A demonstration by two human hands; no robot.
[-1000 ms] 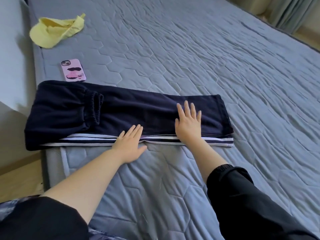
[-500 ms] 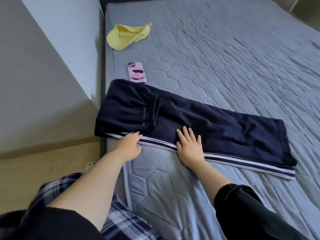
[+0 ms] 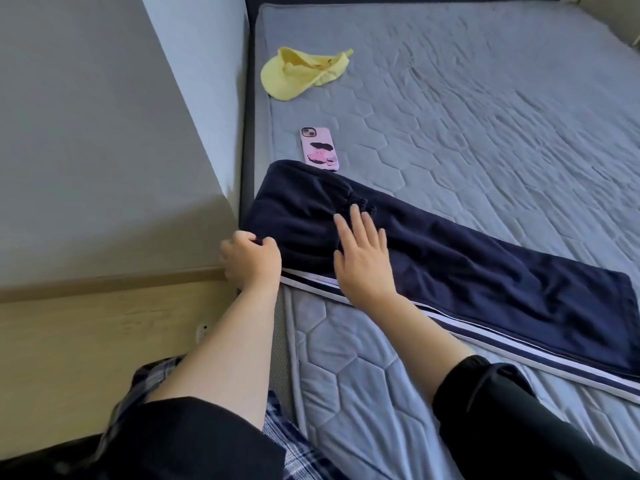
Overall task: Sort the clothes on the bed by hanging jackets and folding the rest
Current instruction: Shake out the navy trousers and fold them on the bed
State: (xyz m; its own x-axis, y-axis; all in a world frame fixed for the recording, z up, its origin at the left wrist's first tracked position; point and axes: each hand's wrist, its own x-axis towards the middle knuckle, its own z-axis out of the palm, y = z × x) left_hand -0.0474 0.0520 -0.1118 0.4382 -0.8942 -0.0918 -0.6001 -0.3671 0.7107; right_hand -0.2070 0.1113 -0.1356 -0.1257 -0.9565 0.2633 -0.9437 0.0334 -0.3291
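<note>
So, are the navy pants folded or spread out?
Folded lengthwise: the pants lie as one long strip, striped edges stacked along the near side. The left hand grips their end; the right hand lies flat on them.

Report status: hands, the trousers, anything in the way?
Left hand grips trousers at the bed edge. Right hand flat on them. Phone at their far edge, cap farther off.

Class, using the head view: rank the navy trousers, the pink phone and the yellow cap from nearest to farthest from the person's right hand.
1. The navy trousers: directly under the right hand, which rests flat on them.
2. The pink phone: just past the trousers' far edge, up and left of the hand.
3. The yellow cap: farthest, well beyond the phone, top left of the view.
</note>
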